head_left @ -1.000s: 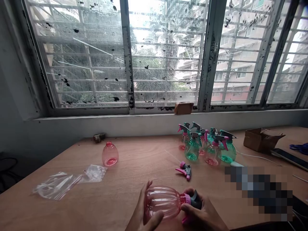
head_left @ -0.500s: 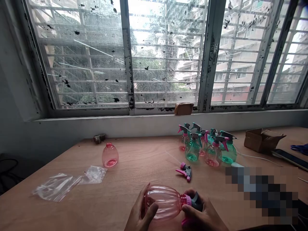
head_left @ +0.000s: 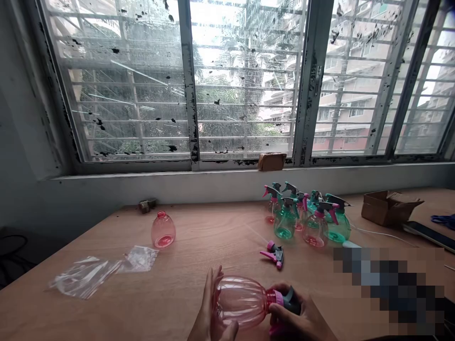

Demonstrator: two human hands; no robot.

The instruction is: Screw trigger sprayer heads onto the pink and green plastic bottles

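Observation:
A clear pink spray bottle (head_left: 241, 300) lies sideways between my hands, its neck to the right. My left hand (head_left: 208, 308) cups the base, fingers stretched up along the end and thumb low against the near side. My right hand (head_left: 296, 315) is closed around the neck, at the pink collar and the grey and pink spray head (head_left: 292, 300). Part of the trigger is hidden under the right hand. Beyond the bottle, a loose pink and grey spray head (head_left: 273, 255) with a thin clear tube lies on the table. An open pink bottle (head_left: 163, 231) stands farther left.
Several green and pink spray bottles (head_left: 284, 222) stand together at the back right. Crumpled clear plastic bags (head_left: 88, 277) lie at left. An open cardboard box (head_left: 386, 208), a phone-like dark slab (head_left: 428, 234) and a white cable are at right. A window sill runs behind the table.
My left hand's fingers have straightened and its thumb has slid down along the bottle. My right hand keeps its hold at the neck.

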